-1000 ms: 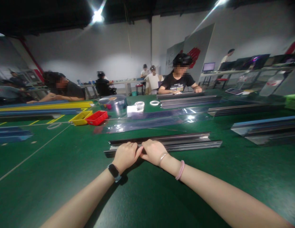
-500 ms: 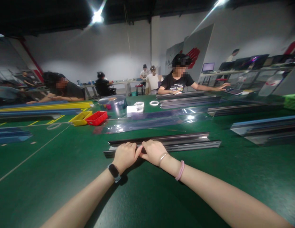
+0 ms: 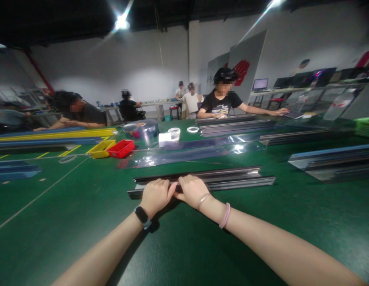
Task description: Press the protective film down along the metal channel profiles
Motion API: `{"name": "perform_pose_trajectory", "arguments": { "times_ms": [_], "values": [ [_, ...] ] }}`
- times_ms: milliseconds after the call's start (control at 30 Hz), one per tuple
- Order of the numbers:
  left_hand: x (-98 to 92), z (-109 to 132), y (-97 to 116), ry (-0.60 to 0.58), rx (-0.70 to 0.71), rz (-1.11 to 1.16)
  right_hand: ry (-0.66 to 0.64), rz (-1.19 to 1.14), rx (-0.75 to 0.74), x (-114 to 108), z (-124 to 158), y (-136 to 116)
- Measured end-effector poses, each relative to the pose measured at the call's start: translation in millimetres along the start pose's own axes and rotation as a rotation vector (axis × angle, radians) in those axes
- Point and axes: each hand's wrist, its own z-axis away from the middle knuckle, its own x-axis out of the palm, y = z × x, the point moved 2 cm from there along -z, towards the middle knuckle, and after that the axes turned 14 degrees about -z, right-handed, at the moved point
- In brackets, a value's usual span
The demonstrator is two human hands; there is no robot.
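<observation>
A long dark channel-shaped profile [image 3: 241, 183] lies across the green table [image 3: 184, 246] in front of me, its trough facing up. My left hand [image 3: 155, 195] is closed over its near wall, left of the profile's middle. Right beside it, my right hand [image 3: 192, 190] grips the same wall, and the two thumbs almost meet. The fingertips of both hands are hidden inside the trough. Both ends of the profile stick out past my hands, more on the right.
Clear plastic film [image 3: 184, 155] lies beyond the profile. A yellow tray [image 3: 101, 149], a red tray [image 3: 122, 148] and tape rolls [image 3: 193, 129] stand further back. Blue and dark profiles [image 3: 345, 159] lie at right, more at left. A co-worker [image 3: 221, 103] sits opposite, one hand by a tablet [image 3: 294, 114].
The profile has slid very slightly left, with both hands still on it. Across the table, the co-worker's outstretched hand has come down closer to the tablet.
</observation>
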Motion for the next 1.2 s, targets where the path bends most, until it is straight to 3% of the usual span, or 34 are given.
{"name": "perform_pose_trajectory", "arguments": {
  "times_ms": [1200],
  "values": [
    [-3.7,0.4,-0.8,0.021,0.029,0.025,-0.024,-0.026,-0.043,6.2,-0.1,-1.1]
  ]
}}
